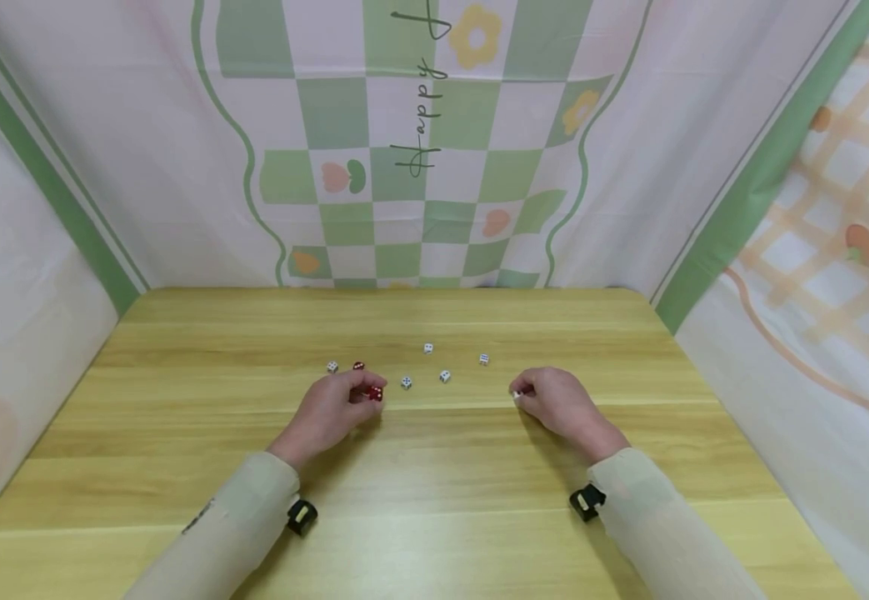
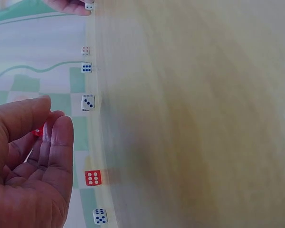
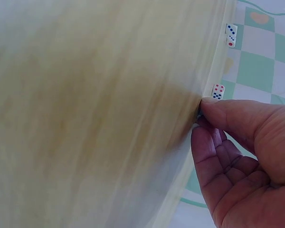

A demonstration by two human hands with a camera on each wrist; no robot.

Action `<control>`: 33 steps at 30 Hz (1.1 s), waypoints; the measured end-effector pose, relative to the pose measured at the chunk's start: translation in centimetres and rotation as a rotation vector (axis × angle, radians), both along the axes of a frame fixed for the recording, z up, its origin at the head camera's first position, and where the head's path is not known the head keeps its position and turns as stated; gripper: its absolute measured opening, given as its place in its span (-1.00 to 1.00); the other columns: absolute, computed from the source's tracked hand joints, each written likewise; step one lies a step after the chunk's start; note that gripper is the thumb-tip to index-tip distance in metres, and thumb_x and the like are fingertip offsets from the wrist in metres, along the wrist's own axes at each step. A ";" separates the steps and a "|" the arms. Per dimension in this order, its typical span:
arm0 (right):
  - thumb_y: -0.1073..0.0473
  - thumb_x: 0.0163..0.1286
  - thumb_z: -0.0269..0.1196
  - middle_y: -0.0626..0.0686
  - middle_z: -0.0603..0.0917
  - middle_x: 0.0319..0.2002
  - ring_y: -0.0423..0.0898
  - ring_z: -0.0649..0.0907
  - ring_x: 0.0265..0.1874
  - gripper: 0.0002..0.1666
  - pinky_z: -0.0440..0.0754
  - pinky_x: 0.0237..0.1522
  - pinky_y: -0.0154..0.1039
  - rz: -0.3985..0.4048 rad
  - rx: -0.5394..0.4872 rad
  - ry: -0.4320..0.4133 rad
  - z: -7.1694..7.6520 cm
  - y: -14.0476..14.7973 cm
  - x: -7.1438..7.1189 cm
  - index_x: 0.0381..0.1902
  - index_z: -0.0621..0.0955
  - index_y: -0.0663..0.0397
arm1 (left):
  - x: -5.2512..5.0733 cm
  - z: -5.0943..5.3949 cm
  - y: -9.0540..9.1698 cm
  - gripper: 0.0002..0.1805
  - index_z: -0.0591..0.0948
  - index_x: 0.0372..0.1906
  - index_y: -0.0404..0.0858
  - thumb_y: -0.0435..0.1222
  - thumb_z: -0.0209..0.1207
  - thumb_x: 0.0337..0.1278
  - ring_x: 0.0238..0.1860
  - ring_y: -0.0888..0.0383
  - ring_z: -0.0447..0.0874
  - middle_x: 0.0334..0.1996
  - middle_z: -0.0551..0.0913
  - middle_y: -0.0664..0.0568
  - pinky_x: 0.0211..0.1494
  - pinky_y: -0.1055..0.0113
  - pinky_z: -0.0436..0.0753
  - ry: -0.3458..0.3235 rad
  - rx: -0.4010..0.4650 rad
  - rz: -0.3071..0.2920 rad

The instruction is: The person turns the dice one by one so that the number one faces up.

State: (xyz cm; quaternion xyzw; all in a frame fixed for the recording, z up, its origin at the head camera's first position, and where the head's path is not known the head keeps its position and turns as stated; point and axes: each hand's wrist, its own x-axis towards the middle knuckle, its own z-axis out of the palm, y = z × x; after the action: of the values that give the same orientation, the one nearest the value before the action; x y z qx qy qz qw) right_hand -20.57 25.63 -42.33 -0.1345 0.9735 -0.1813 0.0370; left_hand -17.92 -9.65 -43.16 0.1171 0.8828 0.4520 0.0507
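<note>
My left hand (image 1: 337, 408) pinches a red die (image 1: 377, 393) between thumb and fingers, just above the table; in the left wrist view the fingers mostly cover that die (image 2: 39, 131). Just beyond this hand lie another red die (image 1: 359, 366), showing six pips in the left wrist view, and a white die (image 1: 332, 367). Over on the right, my right hand (image 1: 557, 404) pinches a white die (image 1: 516, 395) near the tabletop. In the right wrist view the fingertips hide nearly all of it.
Between the hands, several white dice lie spread out: one near the left fingers (image 1: 407, 382), a second die (image 1: 445, 376), a farther die (image 1: 428, 347) and a die toward the right hand (image 1: 484, 359). The wooden table (image 1: 434, 500) ends at a checked curtain (image 1: 404, 225).
</note>
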 end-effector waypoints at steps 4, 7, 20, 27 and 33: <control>0.31 0.41 0.35 0.10 0.81 -0.14 0.02 0.74 -0.12 -0.89 0.69 0.06 0.07 0.001 0.001 -0.002 -0.1 0.0 0.0 -0.15 0.77 0.13 | 0.0 0.0 0.0 -0.68 0.74 0.11 -0.18 -0.33 0.39 0.27 -0.17 0.16 0.64 -0.16 0.75 0.08 -0.14 0.31 0.67 0.003 -0.004 -0.004; 0.31 0.40 0.35 0.10 0.81 -0.14 0.02 0.75 -0.11 -0.89 0.69 0.06 0.07 0.005 0.002 0.004 -0.1 0.0 0.0 -0.15 0.77 0.13 | 0.1 0.0 -0.1 -0.67 0.73 0.12 -0.18 -0.33 0.39 0.27 -0.16 0.16 0.65 -0.15 0.75 0.08 -0.10 0.29 0.68 0.003 0.001 -0.009; 0.31 0.40 0.35 0.11 0.81 -0.13 0.03 0.75 -0.11 -0.88 0.69 0.07 0.08 0.003 0.007 0.004 0.0 0.0 -0.1 -0.14 0.78 0.14 | 0.2 0.1 -0.2 -0.71 0.74 0.10 -0.17 -0.35 0.37 0.29 -0.11 0.15 0.68 -0.08 0.77 0.07 -0.09 0.30 0.69 -0.008 0.030 -0.010; 0.31 0.40 0.35 0.11 0.81 -0.13 0.03 0.75 -0.10 -0.88 0.69 0.07 0.07 -0.001 0.005 -0.003 0.1 -0.1 0.0 -0.15 0.78 0.14 | 0.0 0.0 0.0 -0.70 0.73 0.09 -0.20 -0.37 0.38 0.28 -0.12 0.13 0.75 -0.02 0.77 -0.03 -0.20 0.34 0.73 -0.049 0.079 0.005; 0.31 0.39 0.35 0.11 0.81 -0.13 0.04 0.75 -0.10 -0.89 0.69 0.08 0.08 0.002 0.001 -0.005 0.2 -0.2 0.0 -0.16 0.77 0.14 | 0.1 0.0 0.0 -0.71 0.74 0.08 -0.20 -0.36 0.38 0.28 -0.19 0.15 0.75 -0.02 0.76 -0.03 -0.31 0.32 0.72 -0.061 0.080 0.016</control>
State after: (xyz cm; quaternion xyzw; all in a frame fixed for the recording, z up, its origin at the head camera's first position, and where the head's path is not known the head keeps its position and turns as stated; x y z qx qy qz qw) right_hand -20.57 25.44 -42.08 -0.1351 0.9733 -0.1813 0.0396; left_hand -17.86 -9.68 -43.13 0.0981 0.8631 0.4906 0.0691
